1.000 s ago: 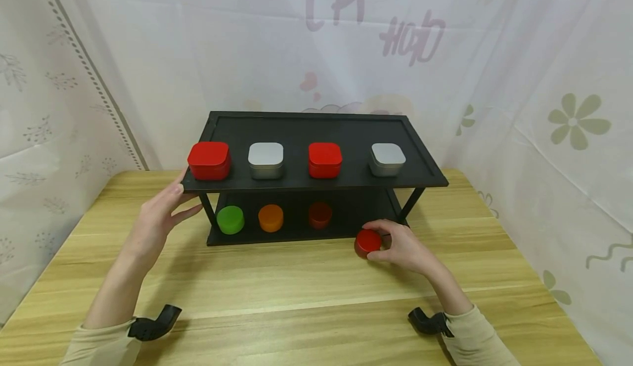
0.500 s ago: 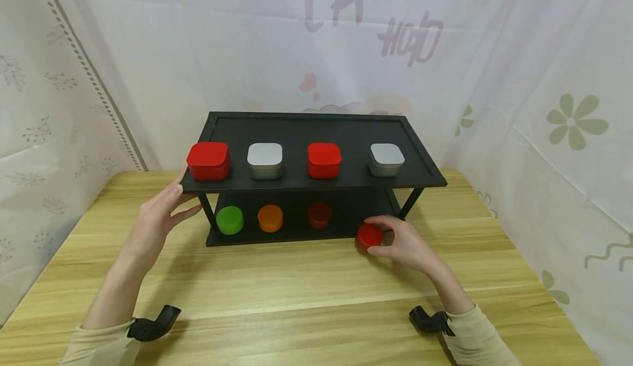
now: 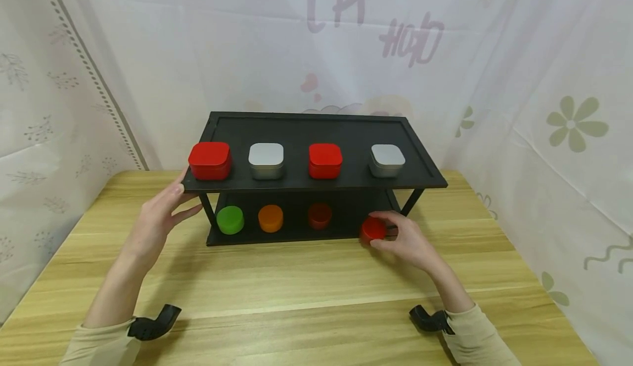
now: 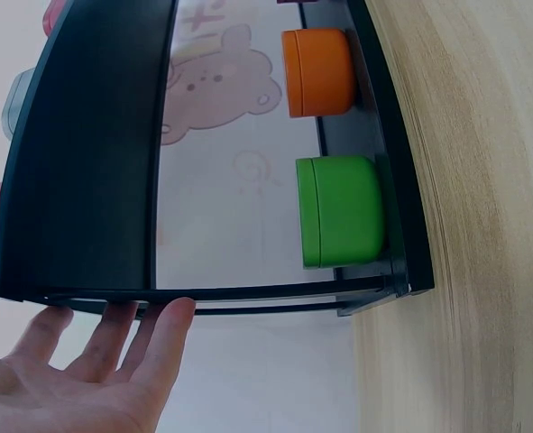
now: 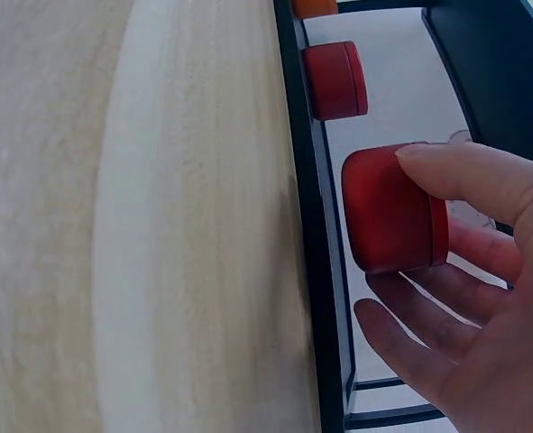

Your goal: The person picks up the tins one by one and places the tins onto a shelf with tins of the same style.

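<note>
My right hand (image 3: 405, 240) pinches a red round lidded tin (image 3: 372, 229) between thumb and fingers, at the right front of a black two-tier shelf (image 3: 306, 121). In the right wrist view this tin (image 5: 388, 212) overlaps the lower tier, tilted a little, thumb on one side and fingers on the other. My left hand (image 3: 160, 212) holds the left end of the upper tier, thumb at its front corner and fingers against the end edge (image 4: 113, 296). Along the lower tier stand a green tin (image 3: 230, 220), an orange tin (image 3: 270, 218) and a second red tin (image 3: 319, 215).
On the upper tier sit a large red square tin (image 3: 210, 161), a white-lidded tin (image 3: 266, 161), a smaller red square tin (image 3: 325, 161) and another white-lidded tin (image 3: 387, 160). The shelf stands on a wooden table (image 3: 296, 311), with a printed cloth (image 3: 237, 53) behind.
My right hand has carried the red round tin slightly right and away from me, from the table in front of the shelf to over its lower tier. My left hand stays put.
</note>
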Tool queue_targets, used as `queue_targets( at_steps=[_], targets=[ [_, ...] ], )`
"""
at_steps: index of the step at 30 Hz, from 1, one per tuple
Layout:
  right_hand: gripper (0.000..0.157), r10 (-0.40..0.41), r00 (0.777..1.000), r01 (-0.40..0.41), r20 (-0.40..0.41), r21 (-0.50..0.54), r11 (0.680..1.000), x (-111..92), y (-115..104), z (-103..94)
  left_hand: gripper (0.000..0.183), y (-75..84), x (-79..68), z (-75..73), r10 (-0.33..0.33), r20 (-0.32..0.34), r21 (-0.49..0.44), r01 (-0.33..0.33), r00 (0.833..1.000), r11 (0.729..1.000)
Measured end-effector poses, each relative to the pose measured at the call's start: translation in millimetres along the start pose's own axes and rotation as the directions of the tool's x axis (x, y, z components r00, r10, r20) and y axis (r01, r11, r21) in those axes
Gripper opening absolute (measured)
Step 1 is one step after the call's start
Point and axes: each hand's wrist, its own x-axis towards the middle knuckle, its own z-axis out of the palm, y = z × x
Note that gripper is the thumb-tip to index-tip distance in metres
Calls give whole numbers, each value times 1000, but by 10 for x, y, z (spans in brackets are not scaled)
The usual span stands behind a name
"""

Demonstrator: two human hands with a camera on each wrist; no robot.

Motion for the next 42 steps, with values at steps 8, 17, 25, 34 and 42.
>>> queue_targets(
  at_steps=[8, 17, 25, 34, 42],
  targets=[
    [60, 35, 998, -35, -58, -2, 999, 48, 4, -10, 50, 5, -4, 6, 7, 7, 16, -7, 1000, 1000],
    [59, 59, 994, -60, -88, -13, 998, 122, -10, -5, 49, -7, 7, 16, 6, -2, -14, -6, 1000, 1000],
    [60, 73, 992, -76, -103, -21, 997, 161, 8, 21, 48, 1, 6, 13, 0, -11, -5, 0, 1000, 1000],
    [61, 91, 990, -95, -109, -31, 995, 203, 66, 76, 48, 7, -19, -13, -2, -21, -11, 2, 1000, 1000],
    [61, 96, 989, -100, -114, -27, 995, 196, 106, 58, 48, 26, -11, 15, -1, -16, -13, 1, 1000, 1000]
  ],
)
